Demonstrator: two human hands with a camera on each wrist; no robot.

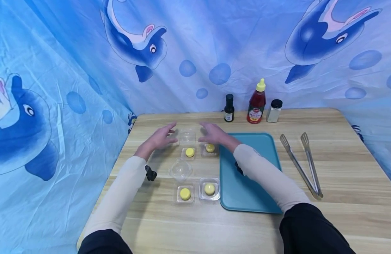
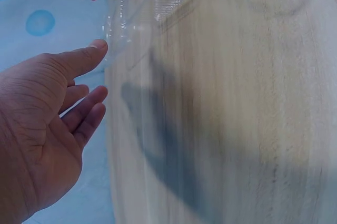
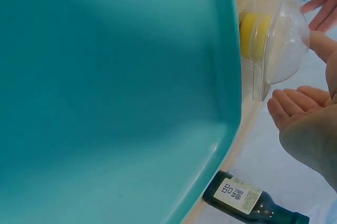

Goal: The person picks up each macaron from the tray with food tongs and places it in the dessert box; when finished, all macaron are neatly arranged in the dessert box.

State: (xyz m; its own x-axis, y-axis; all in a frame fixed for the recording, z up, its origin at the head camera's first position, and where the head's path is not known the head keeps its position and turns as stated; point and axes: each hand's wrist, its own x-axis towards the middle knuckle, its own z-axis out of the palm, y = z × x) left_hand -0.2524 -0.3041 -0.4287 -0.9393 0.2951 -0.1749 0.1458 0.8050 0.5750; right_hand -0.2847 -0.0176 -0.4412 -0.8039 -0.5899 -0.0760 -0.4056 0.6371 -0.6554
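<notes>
Both hands hover at the far end of a group of clear square plastic boxes, each with a round yellow piece inside. My left hand [image 1: 162, 137], fingers loosely spread, is left of a loose clear lid [image 1: 187, 137]. On that lid's right is my right hand [image 1: 212, 134], thumb apart from the fingers, close over a box [image 1: 209, 152]. In the right wrist view a clear domed cover [image 3: 288, 45] lies beside the yellow piece [image 3: 247, 34], near my right fingers. Neither hand holds anything. Another domed lid [image 1: 180, 170] lies nearer, between the far boxes and two near ones.
A teal tray [image 1: 252, 201] lies under my right forearm. Metal tongs [image 1: 301, 165] rest spread at its right. At the back stand a dark small bottle [image 1: 229, 108], a red sauce bottle [image 1: 256, 102] and a black-capped shaker [image 1: 274, 110]. A blue dolphin curtain hangs behind.
</notes>
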